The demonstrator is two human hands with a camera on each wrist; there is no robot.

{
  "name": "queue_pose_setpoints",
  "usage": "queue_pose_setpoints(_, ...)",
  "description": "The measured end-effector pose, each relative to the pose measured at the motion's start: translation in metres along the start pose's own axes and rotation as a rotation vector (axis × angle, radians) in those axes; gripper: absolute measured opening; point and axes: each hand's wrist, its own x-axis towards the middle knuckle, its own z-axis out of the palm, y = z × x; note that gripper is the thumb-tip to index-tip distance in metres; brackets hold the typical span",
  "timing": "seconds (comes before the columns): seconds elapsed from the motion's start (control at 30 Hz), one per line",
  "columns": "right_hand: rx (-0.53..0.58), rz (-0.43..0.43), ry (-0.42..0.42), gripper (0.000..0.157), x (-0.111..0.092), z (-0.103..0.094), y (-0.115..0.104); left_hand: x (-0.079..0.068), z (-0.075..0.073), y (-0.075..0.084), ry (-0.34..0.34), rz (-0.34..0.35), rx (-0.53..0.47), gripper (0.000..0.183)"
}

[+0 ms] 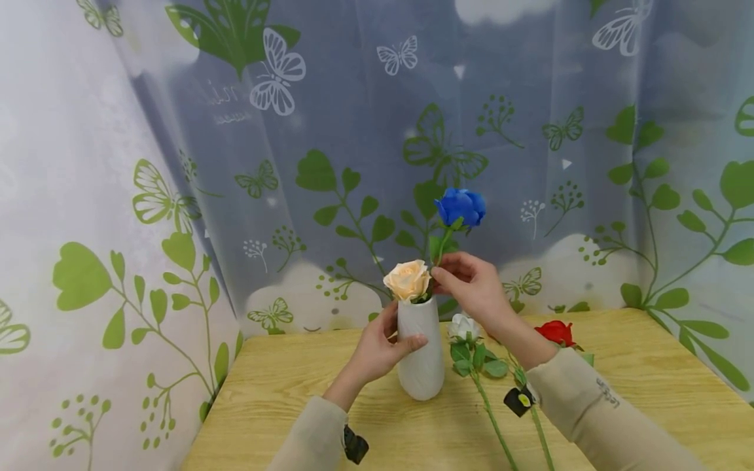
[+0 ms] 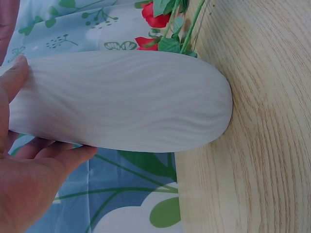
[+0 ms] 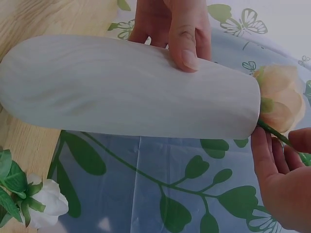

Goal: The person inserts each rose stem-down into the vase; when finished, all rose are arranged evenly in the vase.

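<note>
A white vase (image 1: 421,353) with a wavy surface stands upright on the table. My left hand (image 1: 377,350) grips it near the top, thumb across the front and fingers behind. Out of the vase's mouth shows a peach rose (image 1: 408,280). In the head view a blue rose (image 1: 461,208) rises above the vase's right side. My right hand (image 1: 471,284) pinches its green stem (image 3: 276,133) just at the rim, and the stem's lower end is hidden inside the vase. The right wrist view shows those fingers touching the rim beside the peach rose.
Right of the vase, a white rose (image 1: 464,327) lies on the wooden table (image 1: 294,392), its stem towards the front edge. A red rose (image 1: 556,332) lies farther right, partly behind my right forearm. A patterned curtain (image 1: 330,131) hangs behind the table.
</note>
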Motion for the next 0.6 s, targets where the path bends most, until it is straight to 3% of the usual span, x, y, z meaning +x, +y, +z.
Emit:
queue_pose_setpoints(0.3, 0.022, 0.028, 0.033, 0.039, -0.0006, -0.0011, 0.0011, 0.0004, 0.0004, -0.0007, 0.000, 0.008, 0.008, 0.083)
queue_pose_setpoints(0.6, 0.045, -0.019, 0.117, 0.034, 0.0023, -0.0019, -0.0008, 0.0005, 0.0005, 0.0002, 0.010, 0.001, 0.014, 0.083)
